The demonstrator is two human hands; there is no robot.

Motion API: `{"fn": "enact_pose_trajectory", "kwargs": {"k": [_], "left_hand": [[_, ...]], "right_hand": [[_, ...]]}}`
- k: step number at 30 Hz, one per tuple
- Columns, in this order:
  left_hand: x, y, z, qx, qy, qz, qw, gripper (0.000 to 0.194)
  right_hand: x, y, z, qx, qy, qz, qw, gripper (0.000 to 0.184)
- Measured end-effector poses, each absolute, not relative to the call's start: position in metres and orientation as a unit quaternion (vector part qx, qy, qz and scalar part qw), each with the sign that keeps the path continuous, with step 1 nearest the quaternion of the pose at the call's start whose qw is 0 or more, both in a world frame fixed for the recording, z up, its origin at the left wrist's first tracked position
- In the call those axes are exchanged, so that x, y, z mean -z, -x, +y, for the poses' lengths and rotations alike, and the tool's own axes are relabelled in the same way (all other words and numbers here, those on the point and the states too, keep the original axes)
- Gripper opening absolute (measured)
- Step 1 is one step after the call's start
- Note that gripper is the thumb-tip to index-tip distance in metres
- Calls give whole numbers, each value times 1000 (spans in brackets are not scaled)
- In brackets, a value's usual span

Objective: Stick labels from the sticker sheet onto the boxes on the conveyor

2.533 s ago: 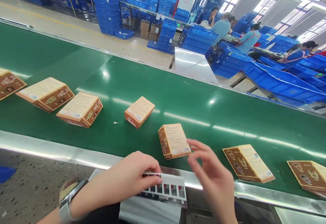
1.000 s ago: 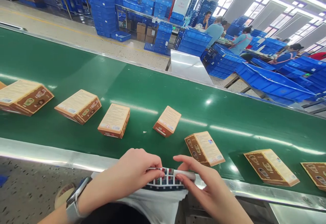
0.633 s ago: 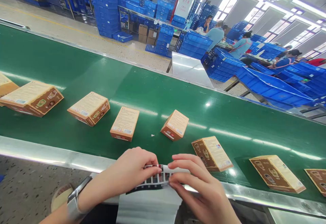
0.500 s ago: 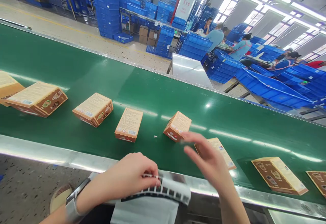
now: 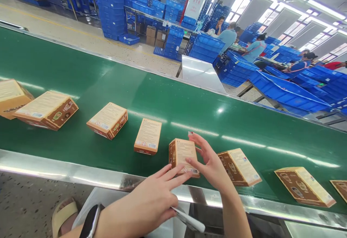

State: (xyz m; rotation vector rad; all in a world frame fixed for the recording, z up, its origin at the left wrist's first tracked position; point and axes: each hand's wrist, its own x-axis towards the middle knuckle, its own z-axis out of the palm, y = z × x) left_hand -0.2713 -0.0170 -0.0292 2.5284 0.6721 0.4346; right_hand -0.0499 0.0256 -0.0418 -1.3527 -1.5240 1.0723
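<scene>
A small brown-and-cream carton (image 5: pixel 186 153) lies on the green conveyor belt in front of me. My right hand (image 5: pixel 207 160) grips it, thumb on the printed top face and fingers at the far right side. On the right index fingertip sits a small clear sticker with a red mark (image 5: pixel 191 133). My left hand (image 5: pixel 159 194) stretches its fingers onto the carton's near edge. Between its thumb and palm it pinches a white sticker sheet (image 5: pixel 189 220), seen almost edge-on. A watch (image 5: pixel 93 220) is on the left wrist.
More cartons lie along the belt (image 5: pixel 130 90), such as one to the left (image 5: pixel 148 135) and one to the right (image 5: pixel 240 167). A metal rail (image 5: pixel 108 176) edges the belt. Beyond stand stacked blue crates (image 5: pixel 110 10), a metal table (image 5: pixel 200 73) and seated people (image 5: pixel 255 48).
My right hand has come down onto a carton, which is now turned and nearer me. My left hand has moved right to touch it, tilting the sticker sheet. Left-side cartons have shifted right.
</scene>
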Motion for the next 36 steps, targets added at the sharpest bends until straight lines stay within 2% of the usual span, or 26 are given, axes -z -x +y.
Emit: {"fn": "enact_pose_trajectory", "kwargs": {"k": [2, 4, 7, 12, 20, 25, 31, 33, 36], "left_hand": [[36, 264, -19, -159, -937, 241, 195, 14], [41, 256, -21, -163, -946, 234, 153, 17], [46, 247, -21, -168, -954, 224, 111, 16], [48, 239, -19, -157, -960, 208, 99, 13], [46, 229, -15, -124, -967, 193, 110, 14], [46, 223, -15, -134, -967, 188, 104, 17], [44, 210, -10, -147, -968, 167, 119, 13], [40, 212, -7, -162, -964, 155, 143, 16], [28, 223, -2, -158, -943, 187, 227, 19]], "right_hand": [[47, 56, 14, -411, 579, -502, 494, 46], [55, 62, 7, -394, 624, -383, 556, 41], [64, 70, 1, -376, 652, -273, 600, 42], [64, 77, -2, -353, 653, -230, 629, 37], [63, 70, -4, -271, 692, -282, 606, 35], [53, 58, -5, -180, 767, -364, 498, 35], [47, 32, 9, -183, 784, -335, 490, 62], [45, 23, 14, -179, 784, -355, 477, 55], [34, 16, 10, -95, 791, -405, 448, 42]]}}
